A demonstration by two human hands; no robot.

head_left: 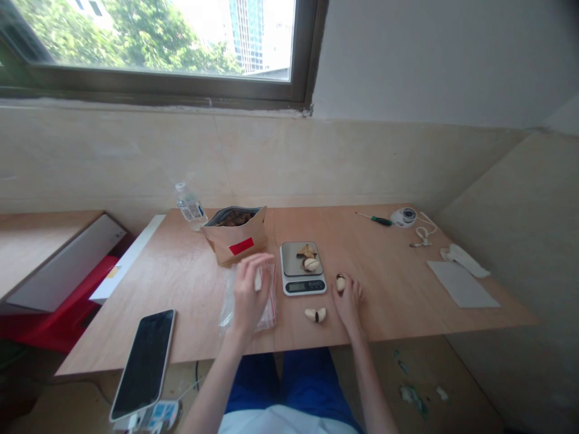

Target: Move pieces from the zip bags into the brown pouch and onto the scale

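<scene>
My right hand (348, 302) is on the table right of the scale, its fingertips around a small cream-coloured piece (341, 283) with a dark part. A similar piece (315, 314), cream with a dark middle, lies just in front of the scale. The white digital kitchen scale (289, 268) carries a cream piece (310, 264) and a yellowish-brown one (306, 251). My left hand (251, 292) hovers with curved fingers, thumb apart, above clear zip bags (268, 313). Behind it stands an open brown paper pouch (235, 241) with brown contents and a red label.
A clear plastic bottle (190, 208) leans behind the pouch. At front left, a phone (147, 361) juts past the table edge. To the far right are a screwdriver (380, 220), a white dome camera (402, 217) with its cable, a white sheet (461, 284) and a crumpled white item (465, 260).
</scene>
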